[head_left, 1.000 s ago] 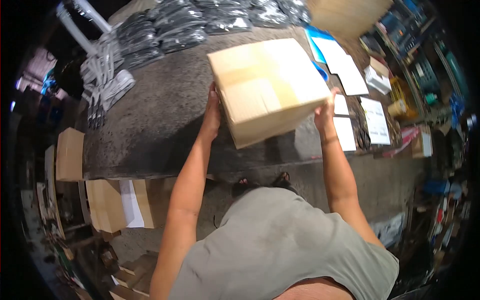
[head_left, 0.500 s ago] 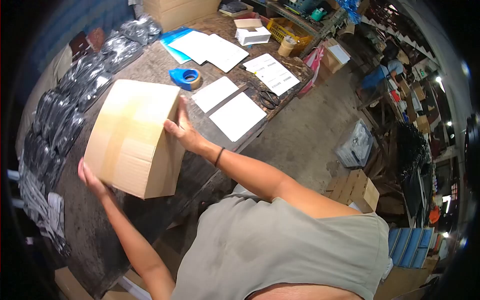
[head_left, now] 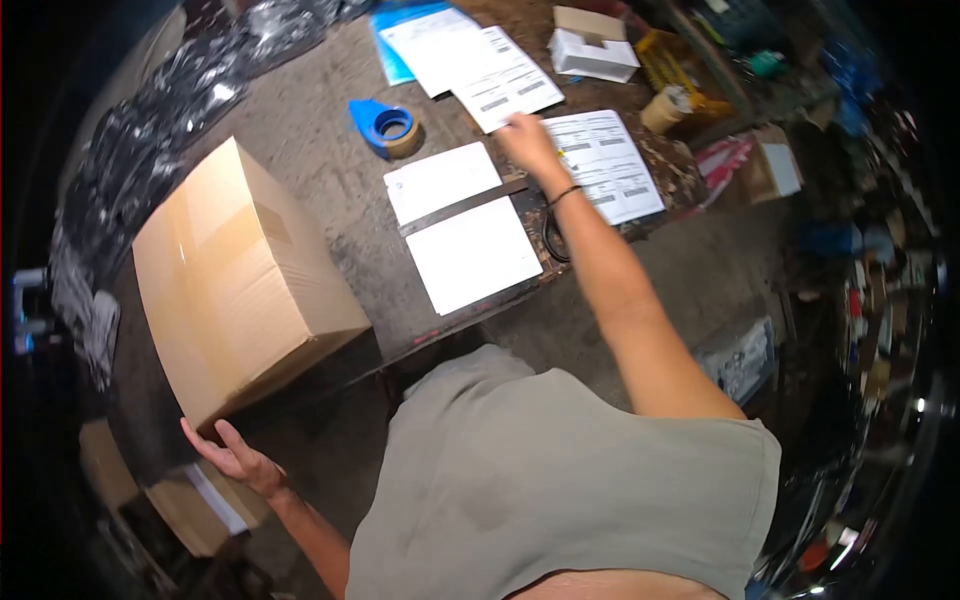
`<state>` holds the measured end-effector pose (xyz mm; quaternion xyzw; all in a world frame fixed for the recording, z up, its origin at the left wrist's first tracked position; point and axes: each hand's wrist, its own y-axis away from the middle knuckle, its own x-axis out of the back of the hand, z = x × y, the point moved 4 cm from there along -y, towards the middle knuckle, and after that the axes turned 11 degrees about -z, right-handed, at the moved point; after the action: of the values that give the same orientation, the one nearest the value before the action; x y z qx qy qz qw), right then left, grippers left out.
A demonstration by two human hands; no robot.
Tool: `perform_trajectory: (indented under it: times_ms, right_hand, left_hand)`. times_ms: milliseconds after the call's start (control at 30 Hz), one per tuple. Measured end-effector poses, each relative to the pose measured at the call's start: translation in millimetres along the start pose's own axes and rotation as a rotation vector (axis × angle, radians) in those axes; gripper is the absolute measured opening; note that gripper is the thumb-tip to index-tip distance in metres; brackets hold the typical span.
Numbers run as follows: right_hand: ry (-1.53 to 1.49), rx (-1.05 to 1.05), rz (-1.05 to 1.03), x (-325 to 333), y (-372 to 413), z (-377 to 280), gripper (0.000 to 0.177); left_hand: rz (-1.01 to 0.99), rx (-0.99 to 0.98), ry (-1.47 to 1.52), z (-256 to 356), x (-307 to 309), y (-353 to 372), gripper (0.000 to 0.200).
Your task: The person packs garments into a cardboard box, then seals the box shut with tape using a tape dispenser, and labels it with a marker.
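Observation:
A large cardboard box with tan tape along its seam stands tilted on the dark worktable at left. My left hand is at its lower near corner, fingers spread and thumb apart, without a grip around it. Farther right, my right hand reaches over the table, its fingers curled down at the near edge of a printed label sheet. What lies under those fingertips is hidden. Beside that wrist lies another printed label sheet. A blue tape dispenser with brown tape sits between the box and the sheets.
White sheets lie under a dark flat strip near the table edge. Black scissors are partly behind my right forearm. Black plastic bags line the far left side. A small white carton and yellow crate stand at the back.
My right hand has let go of the box and moved right to the label sheets. The box has been lowered and turned. My left hand has slid to its near corner; the view has shifted.

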<state>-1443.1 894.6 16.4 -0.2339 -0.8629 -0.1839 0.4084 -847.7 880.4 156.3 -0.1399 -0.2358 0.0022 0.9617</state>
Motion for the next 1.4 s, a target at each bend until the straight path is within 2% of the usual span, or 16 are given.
perform_trajectory:
  times_ms: [100,133,333,367,433,467,533,633,767,833,867,1000,1133,1267,1333,1400]
  right_hand:
    - [0.240,-0.065,0.196,27,-4,109,0.026]
    - [0.189,-0.227,0.093,29,-5,132,0.032]
    - [0.336,-0.324,-0.063,28,6,146,0.046]
    - [0.313,-0.330,-0.074,25,3,149,0.046]
    - [0.317,-0.295,-0.064,25,3,144,0.042]
    - [0.325,-0.276,-0.059,26,4,141,0.039]
    - [0.345,-0.235,-0.078,26,7,138,0.036]
    - [0.376,-0.191,-0.080,24,7,145,0.031]
    - [0.151,-0.018,0.050,39,13,174,0.026]
    - [-0.093,0.010,0.167,69,38,145,0.022]
    - [-0.199,0.037,0.223,81,52,133,0.020]
    - [-0.377,0.193,0.019,110,116,41,0.019]
    - [-0.624,0.529,-0.572,99,177,-63,0.016]
    - [-1.023,0.596,-0.666,78,203,-102,0.018]
    - [-1.221,0.581,-0.751,62,211,-122,0.019]
    - [-1.052,0.752,-0.828,46,222,-157,0.017]
  left_hand:
    - [0.160,-0.035,-0.104,34,-4,28,0.044]
    - [0.159,-0.090,-0.080,56,-9,40,0.040]
    - [-0.677,-0.619,0.546,234,-134,57,0.026]
    - [-0.877,-0.727,0.534,252,-151,54,0.064]
    - [-1.051,-0.650,0.654,273,-166,54,0.077]
    - [-0.927,-0.568,0.818,280,-175,60,0.062]
    - [-0.620,-0.792,0.895,300,-196,63,0.024]
    - [-0.755,-0.882,0.902,299,-201,59,0.028]
    - [-0.719,-0.725,1.004,294,-199,61,0.017]
    - [-1.030,-0.540,0.797,281,-198,58,0.045]
    - [-1.004,-0.722,0.679,284,-201,47,0.029]
    - [-0.944,-0.527,0.257,232,-211,39,0.055]
    - [-0.895,-0.317,-0.108,185,-224,50,0.074]
    - [-1.155,-0.262,-0.182,169,-211,61,0.047]
    - [-1.362,0.022,-0.023,164,-200,66,0.027]
    - [-1.367,0.036,0.150,162,-191,67,0.023]
